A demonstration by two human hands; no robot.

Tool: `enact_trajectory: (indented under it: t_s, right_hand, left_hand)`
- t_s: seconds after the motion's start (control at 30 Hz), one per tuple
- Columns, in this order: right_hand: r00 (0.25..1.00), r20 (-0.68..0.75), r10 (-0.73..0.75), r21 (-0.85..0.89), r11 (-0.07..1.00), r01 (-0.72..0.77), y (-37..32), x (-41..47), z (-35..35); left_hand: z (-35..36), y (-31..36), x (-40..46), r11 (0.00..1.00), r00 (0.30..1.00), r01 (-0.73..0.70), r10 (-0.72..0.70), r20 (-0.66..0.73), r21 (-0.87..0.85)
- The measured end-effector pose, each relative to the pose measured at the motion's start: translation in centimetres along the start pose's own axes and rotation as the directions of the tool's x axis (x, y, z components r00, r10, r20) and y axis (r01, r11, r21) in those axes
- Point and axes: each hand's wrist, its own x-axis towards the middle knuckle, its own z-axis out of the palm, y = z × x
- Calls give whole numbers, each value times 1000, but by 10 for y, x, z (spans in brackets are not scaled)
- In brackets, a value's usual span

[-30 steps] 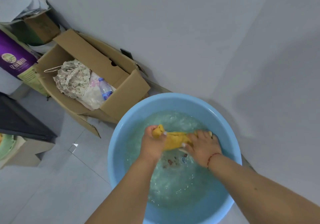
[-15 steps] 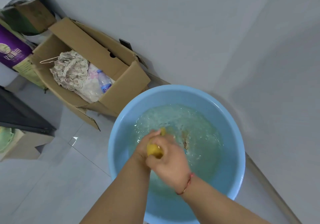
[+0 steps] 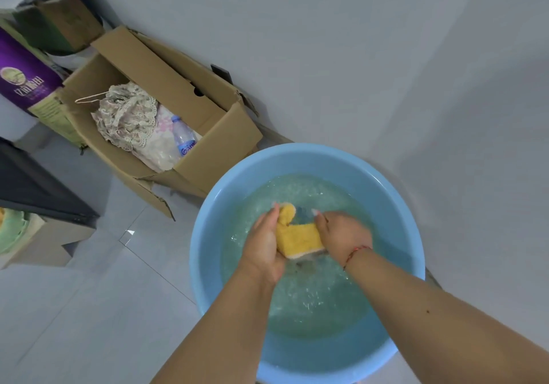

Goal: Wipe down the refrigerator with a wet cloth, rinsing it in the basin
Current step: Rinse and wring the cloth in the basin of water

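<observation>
A light blue basin stands on the floor, partly filled with rippling water. Over the water I hold a wet yellow cloth, bunched into a thick fold. My left hand grips its left end, with one corner sticking up above the fingers. My right hand, with a red string at the wrist, grips its right end. The cloth's lower edge touches the water. The pale surface at the right may be the refrigerator side; I cannot tell.
An open cardboard box with lace fabric and a plastic bottle sits against the wall, just left of the basin. More boxes and a purple package lie at far left. A dark flat object rests on a box there. Grey tiles cover the floor.
The hands were apart on the cloth, then came together over it half a second ago. Now they have pulled apart again with the cloth stretched between them.
</observation>
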Motion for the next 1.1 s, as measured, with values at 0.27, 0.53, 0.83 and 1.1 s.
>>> enact_trajectory:
  t_s: [0.27, 0.53, 0.83, 1.1]
  right_hand:
    - [937, 349, 20, -523, 834, 177, 30, -18, 27]
    - [831, 277, -483, -10, 863, 505, -43, -27, -73]
    - [961, 260, -95, 877, 439, -194, -12, -9, -65]
    - [810, 530, -252, 841, 33, -540, -37, -56, -19]
  left_hand:
    - [-51, 1, 7, 94, 952, 5, 305, -33, 996]
    - [-14, -6, -3, 461, 890, -450, 163, 425, 765]
    - [29, 39, -20, 915, 957, -264, 210, 201, 304]
    - [37, 40, -28, 982, 967, 93, -50, 250, -162]
